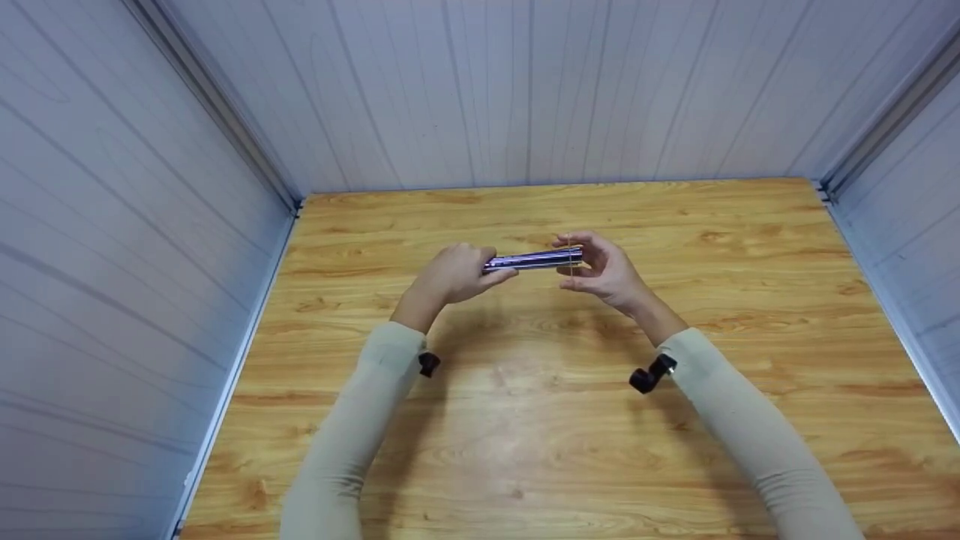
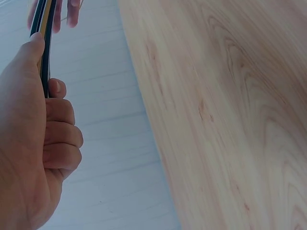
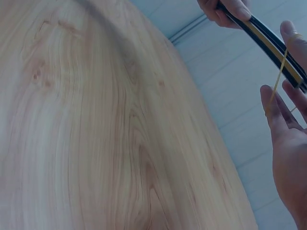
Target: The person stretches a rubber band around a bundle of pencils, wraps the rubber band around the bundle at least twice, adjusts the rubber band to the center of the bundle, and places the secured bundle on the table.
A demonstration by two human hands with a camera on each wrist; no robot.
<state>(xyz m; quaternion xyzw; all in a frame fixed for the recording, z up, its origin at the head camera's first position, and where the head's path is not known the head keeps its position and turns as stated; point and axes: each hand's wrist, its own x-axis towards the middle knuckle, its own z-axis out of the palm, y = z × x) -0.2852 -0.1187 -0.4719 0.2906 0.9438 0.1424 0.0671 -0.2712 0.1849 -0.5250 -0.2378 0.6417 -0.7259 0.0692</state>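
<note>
My left hand (image 1: 459,274) grips one end of a bundle of slim, shiny dark sticks (image 1: 534,260), which look like pencils, above the table. Between the dark sides a yellow strip (image 3: 290,73) shows in the right wrist view. A thin yellow rubber band (image 3: 280,72) is stretched over the spread fingers and thumb of my right hand (image 1: 611,274). That hand surrounds the bundle's free end, and the band passes across this end in the head view. In the left wrist view the left fingers (image 2: 62,136) are curled around the bundle, hiding its near end.
Beneath both hands lies a wood-grain table (image 1: 517,435). Pale panel walls rise behind it (image 1: 495,97), on the left (image 1: 112,247) and on the right (image 1: 915,202). A small black device (image 1: 651,375) is worn at the right wrist, another (image 1: 429,364) at the left.
</note>
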